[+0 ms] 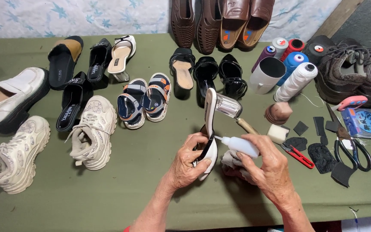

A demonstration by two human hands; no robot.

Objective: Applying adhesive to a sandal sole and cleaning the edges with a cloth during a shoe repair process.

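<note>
Left grip [191, 162] clamped on white heeled sandal [210, 124], clear heel up; right grip [268, 166] clamped on glue bottle [241, 146], nozzle touching sandal.

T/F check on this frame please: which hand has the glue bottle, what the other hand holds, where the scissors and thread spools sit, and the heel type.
1. The right hand holds a small white squeeze bottle. True.
2. The left hand grips a beige sneaker. False: it holds a white high-heeled shoe, sole side up.
3. The shoe's heel is clear and blocky. True.
4. The black-handled scissors lie at the left edge of the table. False: they lie on the right, near the black sole patches.
5. The thread spools stand at the far right, beside a white cup. True.
</note>
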